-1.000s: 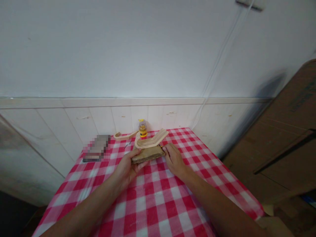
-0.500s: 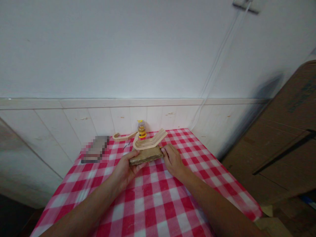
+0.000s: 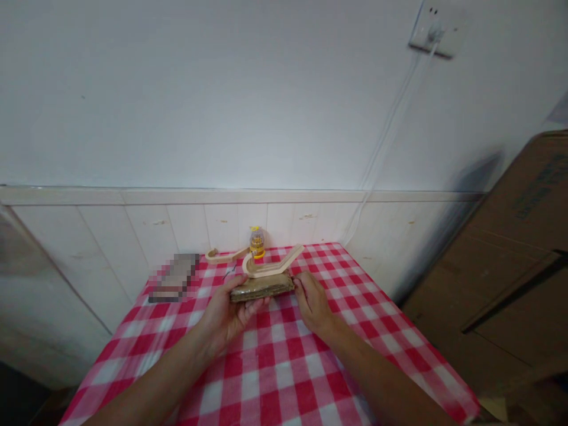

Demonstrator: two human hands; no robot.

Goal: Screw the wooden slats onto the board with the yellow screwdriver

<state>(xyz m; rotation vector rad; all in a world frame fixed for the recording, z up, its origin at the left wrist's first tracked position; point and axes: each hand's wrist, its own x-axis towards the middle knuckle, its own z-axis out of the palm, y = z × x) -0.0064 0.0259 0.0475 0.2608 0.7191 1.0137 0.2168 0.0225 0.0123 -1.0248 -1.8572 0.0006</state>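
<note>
Pinching a cardboard slab point(image 3: 261, 288) in the left hand point(image 3: 225, 313) above a checked tablecloth point(image 3: 275, 370), supporting a bent wooden strip point(image 3: 268, 271) on top; curling the right hand point(image 3: 314, 302) at the slab's right end, pinching or not being impossible to tell.

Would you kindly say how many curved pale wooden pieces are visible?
2: one piece appears atop the flat brown slab in the left hand; another piece lies on the red checked tablecloth, left of the yellow-capped bottle.

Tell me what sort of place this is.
Likely a room in a home: a checked tablecloth, a panelled lower wall with a socket above it, and a large cardboard box at the right.
</note>
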